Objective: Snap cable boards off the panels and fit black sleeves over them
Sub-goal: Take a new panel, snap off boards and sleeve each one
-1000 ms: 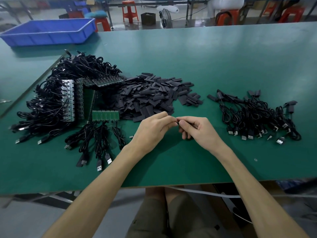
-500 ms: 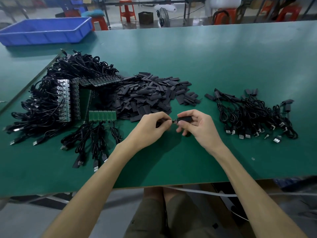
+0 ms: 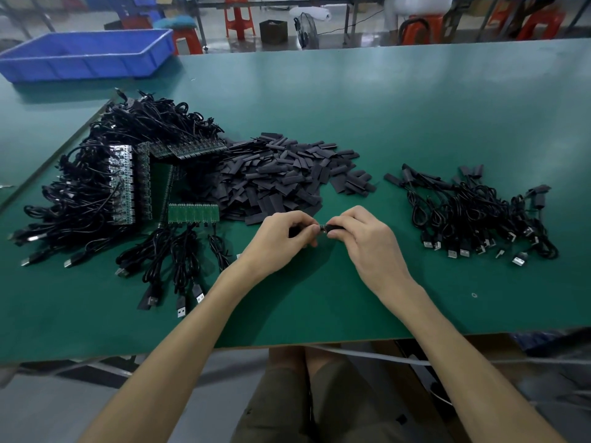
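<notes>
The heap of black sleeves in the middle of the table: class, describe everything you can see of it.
The heap of black sleeves is a loose, low mound of many short, flat, matt black pieces, like cut tubing pressed flat. They lie criss-crossed at all angles on the green table, thinning to scattered single pieces at its right end. Its left side runs up against the green panels and the tangled cables. The left hand and right hand work in front of its near edge.
</notes>
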The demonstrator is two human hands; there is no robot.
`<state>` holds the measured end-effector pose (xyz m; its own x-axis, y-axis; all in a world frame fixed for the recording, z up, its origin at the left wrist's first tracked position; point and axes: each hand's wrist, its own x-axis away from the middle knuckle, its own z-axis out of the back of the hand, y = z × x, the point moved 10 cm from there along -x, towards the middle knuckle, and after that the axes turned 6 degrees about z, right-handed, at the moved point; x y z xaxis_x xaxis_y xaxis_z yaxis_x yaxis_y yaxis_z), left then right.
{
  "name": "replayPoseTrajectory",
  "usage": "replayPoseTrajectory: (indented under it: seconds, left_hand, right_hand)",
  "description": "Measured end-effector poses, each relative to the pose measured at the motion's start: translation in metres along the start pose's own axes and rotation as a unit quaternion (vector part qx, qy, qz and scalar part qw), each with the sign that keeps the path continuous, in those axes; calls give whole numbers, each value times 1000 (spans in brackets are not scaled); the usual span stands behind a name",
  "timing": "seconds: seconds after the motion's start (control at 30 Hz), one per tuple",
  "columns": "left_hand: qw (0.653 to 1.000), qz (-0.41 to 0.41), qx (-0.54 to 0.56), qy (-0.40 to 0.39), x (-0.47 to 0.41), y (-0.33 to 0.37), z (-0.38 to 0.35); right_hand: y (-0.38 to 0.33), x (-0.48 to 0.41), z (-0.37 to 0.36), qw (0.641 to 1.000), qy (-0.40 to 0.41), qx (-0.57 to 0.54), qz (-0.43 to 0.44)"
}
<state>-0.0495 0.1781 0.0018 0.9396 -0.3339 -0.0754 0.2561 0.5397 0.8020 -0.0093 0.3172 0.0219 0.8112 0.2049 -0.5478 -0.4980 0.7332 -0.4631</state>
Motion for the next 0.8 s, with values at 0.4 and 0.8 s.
replayPoseTrajectory:
  seconds: [0.4, 0.8]
  left_hand:
    - [999, -10, 34, -18, 0, 0, -1]
    - [998, -14, 58, -27, -2, -2, -4]
  right_hand:
    - [-18, 0, 3, 999, -10, 6, 35]
    - [-21, 3, -1, 999, -34, -9, 42]
